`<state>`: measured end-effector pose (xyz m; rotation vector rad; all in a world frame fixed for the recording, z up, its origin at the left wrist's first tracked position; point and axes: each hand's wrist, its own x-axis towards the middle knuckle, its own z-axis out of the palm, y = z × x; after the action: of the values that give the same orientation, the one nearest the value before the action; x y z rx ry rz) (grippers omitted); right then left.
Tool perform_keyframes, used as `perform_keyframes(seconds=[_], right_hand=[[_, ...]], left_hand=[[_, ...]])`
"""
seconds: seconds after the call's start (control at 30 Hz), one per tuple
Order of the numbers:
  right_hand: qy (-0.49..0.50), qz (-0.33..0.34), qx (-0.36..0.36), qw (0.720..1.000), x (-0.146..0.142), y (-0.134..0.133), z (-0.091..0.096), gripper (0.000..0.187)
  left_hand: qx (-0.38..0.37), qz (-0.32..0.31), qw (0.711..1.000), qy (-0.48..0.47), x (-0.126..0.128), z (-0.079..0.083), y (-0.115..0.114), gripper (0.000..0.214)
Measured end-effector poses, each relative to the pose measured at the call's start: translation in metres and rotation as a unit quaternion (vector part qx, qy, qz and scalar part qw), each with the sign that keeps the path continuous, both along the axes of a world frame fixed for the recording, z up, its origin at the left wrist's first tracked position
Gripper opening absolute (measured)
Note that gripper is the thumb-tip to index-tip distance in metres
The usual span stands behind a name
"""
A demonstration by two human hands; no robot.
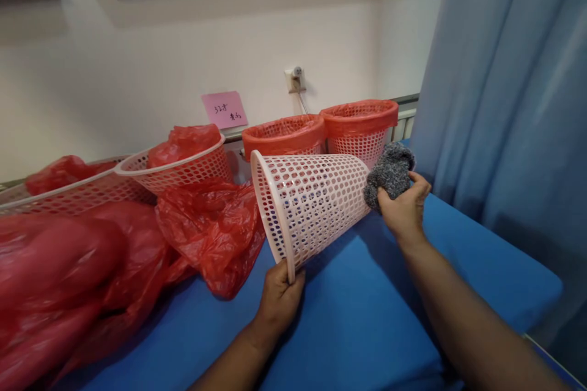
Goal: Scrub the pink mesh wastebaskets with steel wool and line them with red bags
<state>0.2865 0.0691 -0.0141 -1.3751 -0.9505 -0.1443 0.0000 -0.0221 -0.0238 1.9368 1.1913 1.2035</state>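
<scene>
A pale pink wastebasket (316, 201) with a perforated wall is tipped on its side above the blue-covered surface, its mouth facing left. My left hand (280, 296) is closed on the lower part of its rim. My right hand (406, 201) grips a grey speckled cloth (391, 176) at the basket's base end, on the right. Whether the cloth presses on the base cannot be made out, since that side faces away. Just left of the basket's mouth lies a crumpled red plastic bag (217, 232).
Two baskets lined with red bags, one (284, 137) and another (360, 128), stand along the wall. Two more baskets (178, 165) (87, 186) hold red bags at left. Red plastic (68, 281) heaps in front. A blue curtain (499, 91) hangs right of the blue surface (367, 317).
</scene>
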Motion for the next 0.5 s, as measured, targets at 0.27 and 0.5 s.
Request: perform_keyframes(seconds=[0.27, 0.5], right_hand=[[-0.262, -0.005, 0.002, 0.965, -0.005, -0.031, 0.023, 0.043], [-0.2, -0.001, 0.021, 0.98, -0.008, -0.034, 0.025, 0.056]], left_hand=[[0.012, -0.024, 1.0, 0.005, 0.009, 0.004, -0.003, 0.031], [-0.011, -0.012, 1.0, 0.007, 0.008, -0.003, -0.001, 0.026]])
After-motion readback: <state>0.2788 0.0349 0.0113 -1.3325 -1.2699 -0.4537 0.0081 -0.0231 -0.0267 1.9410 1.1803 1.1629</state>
